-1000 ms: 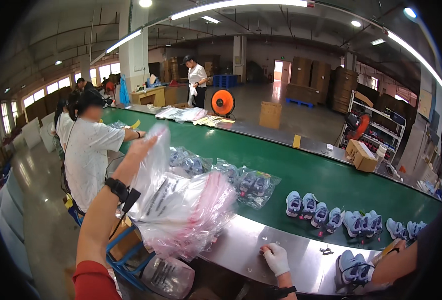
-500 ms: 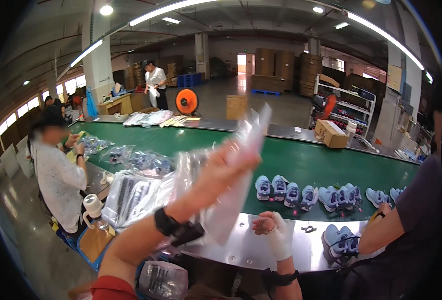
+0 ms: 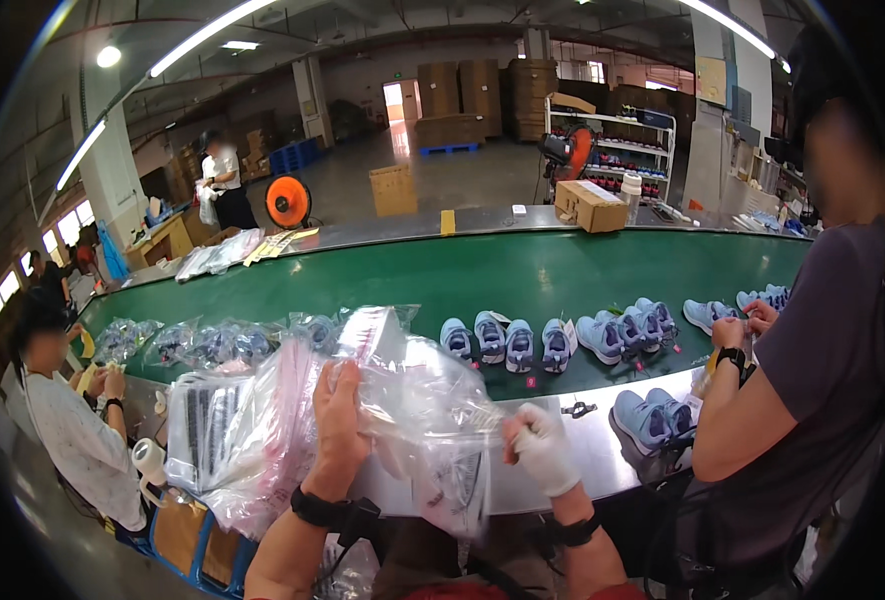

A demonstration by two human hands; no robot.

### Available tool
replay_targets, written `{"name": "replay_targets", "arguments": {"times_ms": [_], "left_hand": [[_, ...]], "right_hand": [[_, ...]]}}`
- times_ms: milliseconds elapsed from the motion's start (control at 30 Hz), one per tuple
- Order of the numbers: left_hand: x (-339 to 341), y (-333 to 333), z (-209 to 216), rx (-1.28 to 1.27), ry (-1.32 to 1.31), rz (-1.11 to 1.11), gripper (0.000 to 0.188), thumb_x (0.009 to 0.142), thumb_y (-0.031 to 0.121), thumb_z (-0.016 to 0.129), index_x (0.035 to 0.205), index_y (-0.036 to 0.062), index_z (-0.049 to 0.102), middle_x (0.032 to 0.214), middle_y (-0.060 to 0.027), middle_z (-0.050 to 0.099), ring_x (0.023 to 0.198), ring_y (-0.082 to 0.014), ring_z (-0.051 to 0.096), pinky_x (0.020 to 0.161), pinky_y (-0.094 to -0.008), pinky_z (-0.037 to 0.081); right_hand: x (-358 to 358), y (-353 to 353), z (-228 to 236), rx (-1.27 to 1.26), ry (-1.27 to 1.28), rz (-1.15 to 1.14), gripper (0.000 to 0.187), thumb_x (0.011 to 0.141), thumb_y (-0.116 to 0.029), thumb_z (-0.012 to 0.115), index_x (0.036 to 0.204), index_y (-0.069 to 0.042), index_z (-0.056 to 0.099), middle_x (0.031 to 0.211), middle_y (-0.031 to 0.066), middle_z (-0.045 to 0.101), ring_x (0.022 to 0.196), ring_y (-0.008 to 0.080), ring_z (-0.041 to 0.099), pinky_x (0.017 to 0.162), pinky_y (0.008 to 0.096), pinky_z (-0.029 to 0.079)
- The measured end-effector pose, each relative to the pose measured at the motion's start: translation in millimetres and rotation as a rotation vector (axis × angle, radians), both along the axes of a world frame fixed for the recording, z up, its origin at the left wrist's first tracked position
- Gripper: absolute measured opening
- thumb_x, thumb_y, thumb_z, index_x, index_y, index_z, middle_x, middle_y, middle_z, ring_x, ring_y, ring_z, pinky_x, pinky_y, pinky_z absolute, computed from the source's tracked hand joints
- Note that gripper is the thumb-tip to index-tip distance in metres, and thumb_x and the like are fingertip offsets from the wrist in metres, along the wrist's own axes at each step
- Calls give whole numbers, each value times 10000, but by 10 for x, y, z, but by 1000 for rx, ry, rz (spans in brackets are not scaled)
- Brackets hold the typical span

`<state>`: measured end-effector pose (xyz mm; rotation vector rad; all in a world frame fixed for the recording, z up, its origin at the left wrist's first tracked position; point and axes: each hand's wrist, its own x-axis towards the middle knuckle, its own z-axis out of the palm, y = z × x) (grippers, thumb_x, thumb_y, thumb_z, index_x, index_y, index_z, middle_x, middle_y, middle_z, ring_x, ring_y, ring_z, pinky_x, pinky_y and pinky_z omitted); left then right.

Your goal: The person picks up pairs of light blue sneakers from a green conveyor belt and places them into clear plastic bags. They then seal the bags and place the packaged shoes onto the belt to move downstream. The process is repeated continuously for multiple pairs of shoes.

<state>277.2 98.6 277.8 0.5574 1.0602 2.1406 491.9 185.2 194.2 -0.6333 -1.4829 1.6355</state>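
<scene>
A clear plastic bag [image 3: 430,425] stretches between my two hands above the steel edge of the bench. My left hand [image 3: 340,420] is closed on its left side, thumb up. My right hand [image 3: 542,452], wrapped in a white glove or bandage with fingertips showing, pinches the bag's right edge. Just left of my left hand lies a thick pile of clear printed plastic bags [image 3: 262,430]. Beyond the held bag, pale blue sneakers [image 3: 519,346] stand in a row on the green belt [image 3: 562,270].
Bagged shoes [image 3: 232,342] lie on the belt at left. A co-worker [image 3: 812,400] at right handles sneakers, with another sneaker pair [image 3: 652,418] on the steel ledge [image 3: 602,470]. At left another co-worker [image 3: 77,420] works beside a white bottle [image 3: 149,460]. A cardboard box [image 3: 590,205] stands across the belt.
My left hand has lowered the raised bag to in front of me. My right hand, empty before, now grips the bag's edge. The view has turned to the right.
</scene>
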Motion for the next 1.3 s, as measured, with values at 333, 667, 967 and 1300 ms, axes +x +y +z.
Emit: {"name": "replay_targets", "arguments": {"times_ms": [333,667,967,1300], "left_hand": [[244,8,-79,-18,808,124,118,911,136,562,833,50,582,698,34,496,645,-57,415,560,-245,370],[810,-806,-434,-11,1611,-565,36,809,92,620,775,84,626,563,-141,555,513,-339,573,481,-395,449],[55,-354,-464,-361,1332,243,153,851,62,575,726,17,499,557,-222,453,463,-335,472,446,-375,345],[-379,-231,-265,-272,746,371,176,915,147,545,804,10,537,701,38,466,648,-50,396,552,-237,323]], "right_hand": [[-159,-384,626,1168,-322,-386,200,726,-125,653,904,-59,594,971,136,605,907,331,584,769,386,470],[-1163,29,-96,921,-718,209,301,814,-229,569,1075,-83,598,1055,107,624,994,267,590,844,340,468],[-1253,-23,-145,610,-885,366,358,870,-243,496,1184,-94,582,1103,81,632,982,214,597,875,333,459],[-617,227,495,554,95,171,212,837,-129,578,1019,-24,608,809,116,651,751,193,645,687,304,512]]}}
